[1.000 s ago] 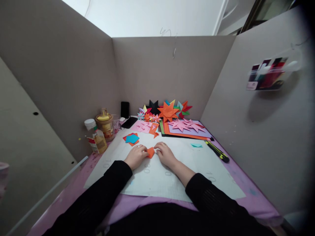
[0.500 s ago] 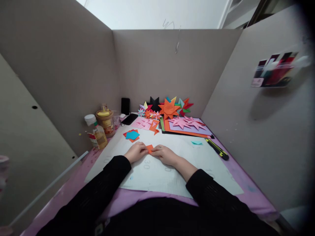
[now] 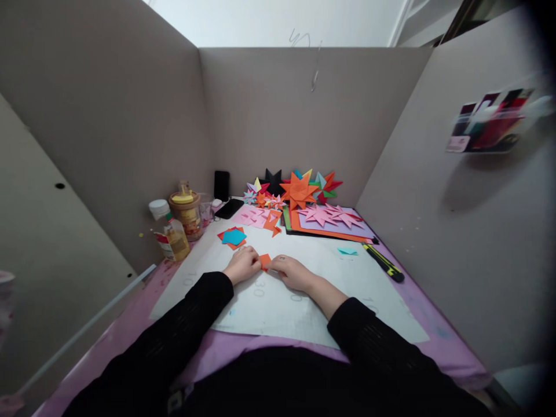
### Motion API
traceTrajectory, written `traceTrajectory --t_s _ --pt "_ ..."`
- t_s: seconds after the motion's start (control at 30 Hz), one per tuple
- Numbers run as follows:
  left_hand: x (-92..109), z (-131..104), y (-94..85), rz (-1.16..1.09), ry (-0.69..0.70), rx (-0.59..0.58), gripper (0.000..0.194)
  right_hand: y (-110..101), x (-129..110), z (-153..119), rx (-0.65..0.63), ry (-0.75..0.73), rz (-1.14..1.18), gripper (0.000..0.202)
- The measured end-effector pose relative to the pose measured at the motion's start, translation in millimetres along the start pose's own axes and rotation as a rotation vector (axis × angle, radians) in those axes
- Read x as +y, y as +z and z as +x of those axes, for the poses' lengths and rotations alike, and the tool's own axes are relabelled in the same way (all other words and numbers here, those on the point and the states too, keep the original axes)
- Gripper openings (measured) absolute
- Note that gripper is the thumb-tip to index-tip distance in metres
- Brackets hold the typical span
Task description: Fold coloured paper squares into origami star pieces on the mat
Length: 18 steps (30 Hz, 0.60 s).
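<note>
You're resting your left hand and right hand at opposite sides of that little orange paper, which is lying on the white sheet; can't tell if either grip's pinching it.

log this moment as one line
left hand: at orange paper; right hand: at same paper; grip: unclear; beyond left hand: blue paper; right side: yellow-black cutter
</note>
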<state>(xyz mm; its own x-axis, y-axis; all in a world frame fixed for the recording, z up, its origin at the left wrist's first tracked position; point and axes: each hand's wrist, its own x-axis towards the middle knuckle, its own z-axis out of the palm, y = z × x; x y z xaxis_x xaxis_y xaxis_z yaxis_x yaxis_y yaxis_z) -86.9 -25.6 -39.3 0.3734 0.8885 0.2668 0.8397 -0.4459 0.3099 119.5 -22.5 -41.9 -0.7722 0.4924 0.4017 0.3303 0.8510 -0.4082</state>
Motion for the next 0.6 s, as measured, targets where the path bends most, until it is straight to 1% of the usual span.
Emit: traceTrajectory --t_s 0.1,0.4,0.6 --pt "1.2 0.4 1.2 0.024 0.0 0.008 0.018 1.5 3.3 -0.2 -0.005 -0.032 0.001 0.049" --pt "4.2 0.1 2.3 0.086 -0.005 0.025 0.019 6.1 9.1 -1.6 0.022 -0.047 -0.011 0.038" --pt "5.3 0.6 1.5 0.096 -0.009 0.013 0.018 6.1 9.2 -1.5 0.017 -0.046 -0.03 0.038"
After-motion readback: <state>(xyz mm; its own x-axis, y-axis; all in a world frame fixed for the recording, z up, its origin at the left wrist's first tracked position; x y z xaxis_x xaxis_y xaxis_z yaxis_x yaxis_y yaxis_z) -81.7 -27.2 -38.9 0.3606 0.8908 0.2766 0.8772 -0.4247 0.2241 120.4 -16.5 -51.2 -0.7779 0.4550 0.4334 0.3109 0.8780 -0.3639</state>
